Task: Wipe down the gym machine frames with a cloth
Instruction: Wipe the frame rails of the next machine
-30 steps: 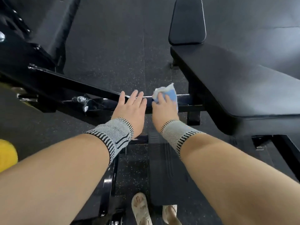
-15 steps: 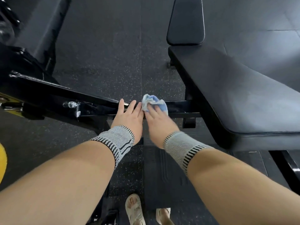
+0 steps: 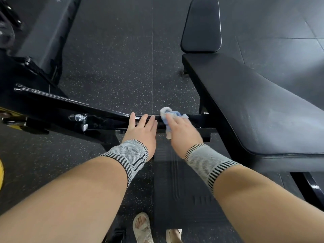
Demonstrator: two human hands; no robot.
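Observation:
A black steel frame bar (image 3: 105, 122) of the gym machine runs left to right across the middle of the view. My left hand (image 3: 142, 130) rests flat on the bar with its fingers straight. Just to its right, my right hand (image 3: 182, 130) presses a crumpled blue and white cloth (image 3: 177, 114) onto the same bar with straight fingers. The cloth shows past my fingertips, and one end hangs down below the thumb side. Both wrists wear grey knitted supports with black stripes.
A black padded bench (image 3: 263, 111) fills the right side, with a smaller pad (image 3: 201, 27) beyond it. A slanted black beam (image 3: 52, 100) and a bolt (image 3: 77, 117) lie at the left. Speckled rubber floor (image 3: 122, 67) lies beyond. My sandalled feet (image 3: 142, 227) stand below.
My right hand slid the cloth left along the bar toward my left hand, then back a little to the right. My left hand stayed on the bar. The camera shifted slightly.

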